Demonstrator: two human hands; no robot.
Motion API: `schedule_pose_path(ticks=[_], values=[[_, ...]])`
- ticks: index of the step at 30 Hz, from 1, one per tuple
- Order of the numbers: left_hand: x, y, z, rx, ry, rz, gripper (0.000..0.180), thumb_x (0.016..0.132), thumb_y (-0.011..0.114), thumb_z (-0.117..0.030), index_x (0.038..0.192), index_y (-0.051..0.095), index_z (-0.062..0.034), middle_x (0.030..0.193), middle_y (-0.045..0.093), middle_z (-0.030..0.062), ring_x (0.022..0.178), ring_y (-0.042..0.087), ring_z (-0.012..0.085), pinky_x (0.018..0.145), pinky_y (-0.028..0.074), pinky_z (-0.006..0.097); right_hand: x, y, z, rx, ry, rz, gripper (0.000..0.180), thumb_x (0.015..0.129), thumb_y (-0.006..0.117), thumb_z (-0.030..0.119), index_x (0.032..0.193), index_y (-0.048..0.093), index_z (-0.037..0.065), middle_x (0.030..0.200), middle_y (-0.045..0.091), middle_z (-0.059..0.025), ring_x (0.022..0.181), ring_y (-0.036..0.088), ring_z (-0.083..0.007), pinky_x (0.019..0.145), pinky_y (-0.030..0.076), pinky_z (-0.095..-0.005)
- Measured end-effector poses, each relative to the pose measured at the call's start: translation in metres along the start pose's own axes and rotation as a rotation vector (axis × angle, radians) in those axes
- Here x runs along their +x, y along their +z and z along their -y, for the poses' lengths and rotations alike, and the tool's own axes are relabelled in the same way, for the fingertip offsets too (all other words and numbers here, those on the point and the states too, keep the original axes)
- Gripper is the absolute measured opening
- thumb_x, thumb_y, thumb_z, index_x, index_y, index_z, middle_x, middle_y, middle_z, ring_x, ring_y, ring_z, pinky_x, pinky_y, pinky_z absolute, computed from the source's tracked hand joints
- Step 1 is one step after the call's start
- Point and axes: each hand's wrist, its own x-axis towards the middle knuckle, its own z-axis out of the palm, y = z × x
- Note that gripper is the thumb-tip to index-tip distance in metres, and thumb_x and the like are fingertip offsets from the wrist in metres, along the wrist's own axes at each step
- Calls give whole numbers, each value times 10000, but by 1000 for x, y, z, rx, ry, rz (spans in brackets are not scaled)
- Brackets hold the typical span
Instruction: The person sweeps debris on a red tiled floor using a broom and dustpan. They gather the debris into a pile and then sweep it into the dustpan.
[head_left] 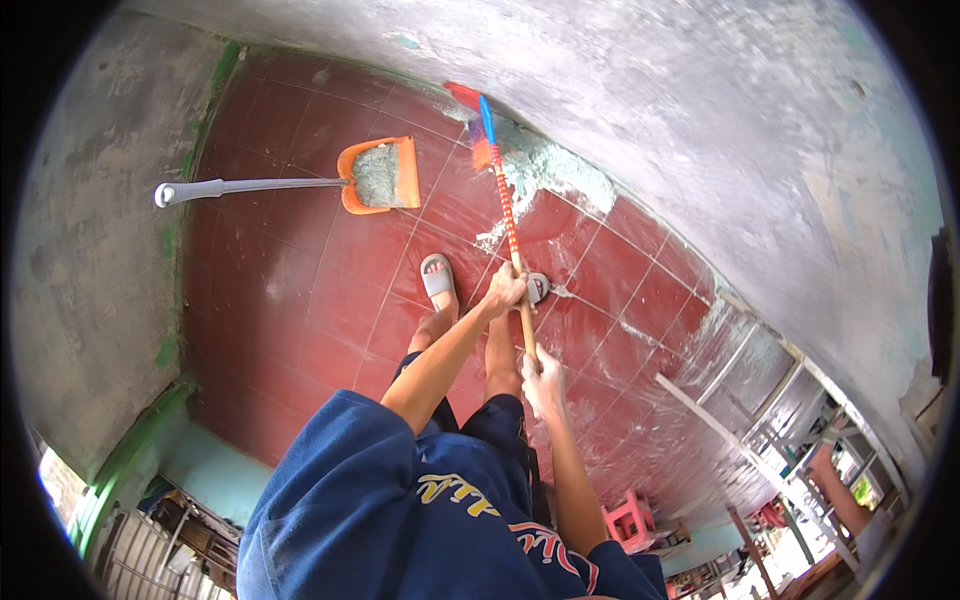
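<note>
Both hands grip one broom (507,205), which has a wooden lower handle, a red dotted upper part and a blue socket. My left hand (507,287) is closed round the handle at its middle. Nearer my body, my right hand (543,384) wraps the handle's end and looks dusted with white. The red, blue and orange bristles (478,140) touch the floor by the wall. Beside them lies a heap of pale, chalky debris (555,172). An orange dustpan (408,172) with a long grey handle rests on the floor to the left, holding grey-green debris (377,176).
Grey walls (700,120) border the red tiled floor (300,270). My sandalled feet (438,277) stand below the dustpan and broom. A pale ladder-like frame (715,415) leans at the right, with a pink stool (629,522) near it. White dust streaks the tiles on the right.
</note>
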Motion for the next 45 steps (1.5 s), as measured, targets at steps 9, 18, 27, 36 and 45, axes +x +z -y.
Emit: schedule_pose_path(ticks=[9,18,27,36,45], values=[[-188,89,-96,-220,-199,397,417,950,470,-334,1101,361,39,904,580,233,634,656,335,509,540,416,-213,-81,-18,642,414,-28,477,940,486,101,1401,366,82,617,395,40,455,395,-42,385,335,-190],[-27,262,-101,755,375,835,343,858,470,-270,1004,614,6,1123,576,280,1007,618,385,708,552,444,-39,-40,-73,1209,388,-328,419,937,540,237,1323,398,156,698,513,-9,471,512,-89,357,369,-211],[46,240,-117,701,265,531,352,893,434,-301,1099,623,-87,1145,593,207,1044,594,393,876,488,471,41,-59,-45,1279,299,-314,337,979,463,245,1283,393,119,673,501,0,436,451,-73,351,324,-214],[25,183,-44,439,151,286,355,903,412,-352,1058,605,-97,1085,583,271,1009,572,447,879,453,515,5,-25,-29,1184,585,-125,354,1006,328,163,1358,356,175,587,352,41,403,307,-46,343,247,-202],[12,131,-50,240,-63,280,519,875,477,-392,1061,562,84,1132,553,315,1116,529,430,946,428,471,-10,-13,-9,1081,558,-41,385,1003,323,145,1380,339,219,583,342,42,401,295,-44,337,247,-198]])
